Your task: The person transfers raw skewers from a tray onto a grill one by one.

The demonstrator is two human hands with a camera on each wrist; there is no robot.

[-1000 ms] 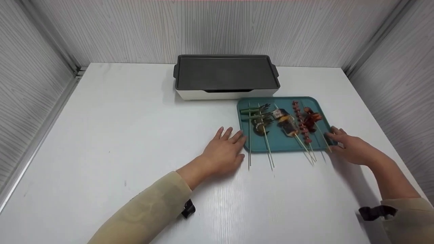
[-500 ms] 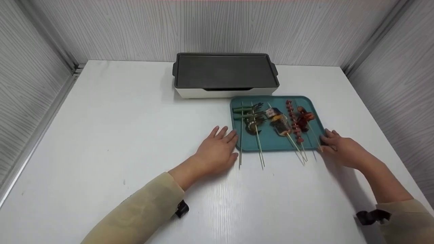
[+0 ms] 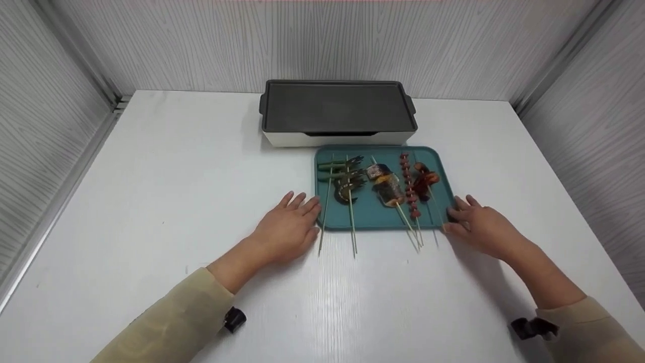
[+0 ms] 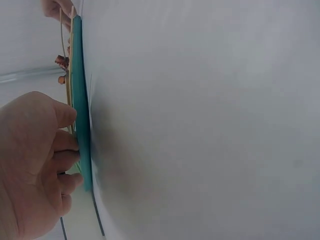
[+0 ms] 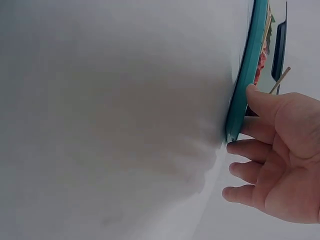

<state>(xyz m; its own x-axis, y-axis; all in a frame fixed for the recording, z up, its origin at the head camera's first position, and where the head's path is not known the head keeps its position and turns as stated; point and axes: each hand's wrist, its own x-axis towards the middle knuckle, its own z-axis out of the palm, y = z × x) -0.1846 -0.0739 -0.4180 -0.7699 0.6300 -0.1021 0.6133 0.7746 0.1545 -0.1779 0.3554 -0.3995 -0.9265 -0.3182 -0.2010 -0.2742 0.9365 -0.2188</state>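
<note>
A teal tray lies on the white table with several food skewers on it. From left to right are green stalks, curled dark shrimp, browned chunks that look like fish, small red pieces and glossy red-orange pieces. Thin sticks overhang the tray's front edge. My left hand touches the front left corner with relaxed, spread fingers. At the front right corner my right hand presses thumb and fingertips to the rim; in the right wrist view its lower fingers extend past the tray.
A dark rectangular griddle on a white base stands just behind the tray, near the back wall. Grey wood-grain panels enclose the back and both sides of the table.
The tray with its skewers has slid left across the table, and both hands have travelled with it at its corners. The griddle has stayed in place.
</note>
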